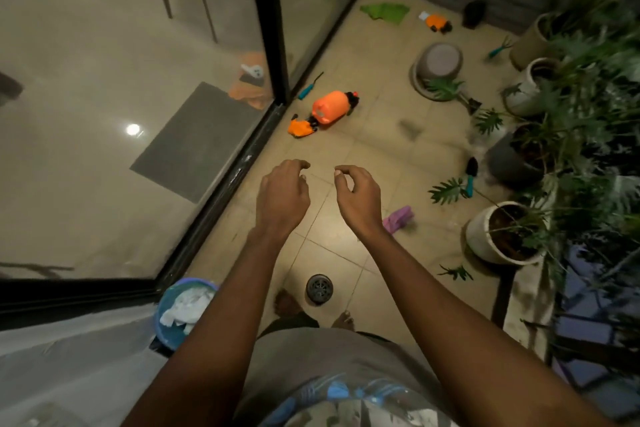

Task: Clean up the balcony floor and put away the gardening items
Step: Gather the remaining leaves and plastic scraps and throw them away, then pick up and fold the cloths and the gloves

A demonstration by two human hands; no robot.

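Beige tiles made the balcony floor, and the gardening items lay scattered on it. An orange sprayer bottle lay on its side near the black frame of the glass door, with an orange glove just beside its near end. A teal-handled tool lay a little farther, close to the door track. At the far end were a green cloth and a second orange glove. An overturned pot lay right of the bottle, and a teal hand rake beyond it. A trowel and a purple glove lay nearer, on the right, beside potted plants. The left hand and the right hand hung over the tiles with loosely curled fingers, holding nothing. A round drain was near the bare feet, and a blue bucket stood at near left.
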